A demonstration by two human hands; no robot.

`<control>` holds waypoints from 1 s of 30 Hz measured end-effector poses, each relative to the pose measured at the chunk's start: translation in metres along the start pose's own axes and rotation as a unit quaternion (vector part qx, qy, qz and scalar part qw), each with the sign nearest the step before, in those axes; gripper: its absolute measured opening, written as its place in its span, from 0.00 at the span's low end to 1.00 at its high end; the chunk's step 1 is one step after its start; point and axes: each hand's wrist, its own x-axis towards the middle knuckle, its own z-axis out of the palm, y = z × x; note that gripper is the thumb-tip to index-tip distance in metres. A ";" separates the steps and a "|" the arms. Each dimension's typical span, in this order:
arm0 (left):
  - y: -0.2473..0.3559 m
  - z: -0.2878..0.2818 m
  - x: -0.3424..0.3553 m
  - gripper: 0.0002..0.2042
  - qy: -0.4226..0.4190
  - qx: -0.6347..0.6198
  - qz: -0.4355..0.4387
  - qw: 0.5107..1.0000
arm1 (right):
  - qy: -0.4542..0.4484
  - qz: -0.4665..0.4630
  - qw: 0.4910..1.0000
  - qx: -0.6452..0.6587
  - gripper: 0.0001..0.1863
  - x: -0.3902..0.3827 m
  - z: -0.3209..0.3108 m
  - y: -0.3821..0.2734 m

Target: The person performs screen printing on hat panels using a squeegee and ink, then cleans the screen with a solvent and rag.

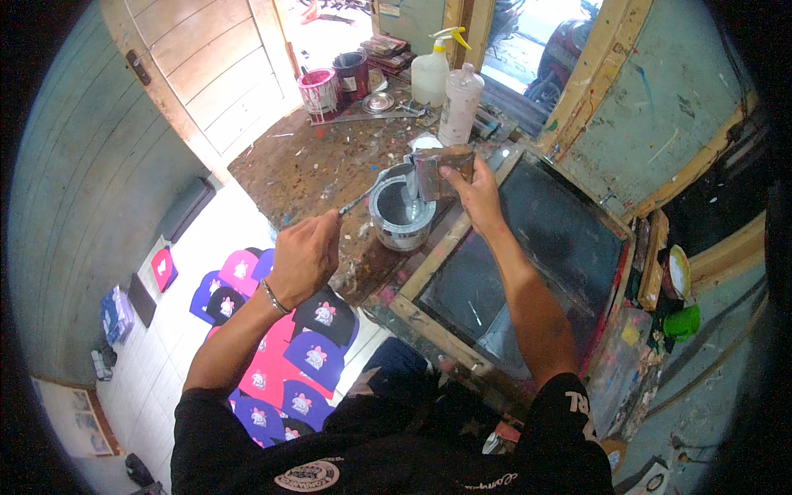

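Observation:
My right hand [477, 191] grips a small squeegee [443, 171] with a brown, worn upper edge, its lower part smeared with grey ink. The squeegee is held over the right rim of an ink can [402, 238]. Grey ink [398, 200] shows inside the can and coats its rim. Closed in a fist, my left hand [308, 254] holds a thin stick-like tool [355, 203] that slants up toward the can and squeegee. Its far end is hard to make out beside the grey-smeared squeegee.
A wood-framed printing screen [528, 264] lies right of the can on the stained worktable [289, 169]. Behind stand a pink-stained pot [319, 95], a dark red can [352, 76], a spray bottle [431, 76] and a white bottle [460, 107]. Printed purple and pink pieces [313, 355] cover the floor at left.

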 end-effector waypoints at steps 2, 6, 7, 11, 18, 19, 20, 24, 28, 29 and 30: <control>0.000 0.000 0.001 0.05 0.018 0.002 0.005 1.000 | 0.002 0.011 1.000 0.005 0.15 0.000 0.001 -0.001; 0.003 0.003 0.000 0.06 0.031 -0.004 0.019 0.999 | 0.010 0.012 1.000 0.022 0.15 0.000 0.002 0.002; 0.003 0.005 -0.002 0.06 0.012 -0.003 0.019 1.000 | 0.011 0.012 1.000 0.022 0.15 0.000 0.002 0.004; 0.001 0.011 -0.012 0.07 -0.045 0.005 0.016 0.999 | 0.016 0.008 1.000 0.018 0.16 0.001 0.000 0.008; 0.001 0.019 -0.020 0.06 -0.091 -0.016 0.010 0.996 | 0.015 0.007 0.999 0.037 0.17 0.000 0.001 0.008; -0.003 0.020 -0.021 0.05 -0.102 -0.017 -0.003 0.995 | 0.015 0.006 0.999 0.037 0.17 0.000 0.001 0.007; -0.006 0.019 -0.021 0.04 -0.112 -0.018 -0.017 0.993 | 0.011 0.007 0.999 0.037 0.17 -0.001 0.000 0.006; -0.012 0.006 -0.008 0.02 -0.071 -0.040 -0.068 0.994 | 0.003 0.015 0.998 0.060 0.17 -0.003 -0.007 0.006; -0.020 0.000 0.003 0.02 -0.031 -0.085 -0.107 0.990 | -0.006 0.045 0.992 0.119 0.19 -0.003 -0.005 0.004; -0.020 -0.002 0.006 0.02 -0.030 -0.085 -0.105 0.990 | -0.008 0.050 0.992 0.113 0.19 -0.003 -0.007 0.006; -0.019 -0.005 0.010 0.02 -0.017 -0.098 -0.099 0.990 | -0.010 0.055 0.993 0.108 0.20 -0.002 -0.009 0.007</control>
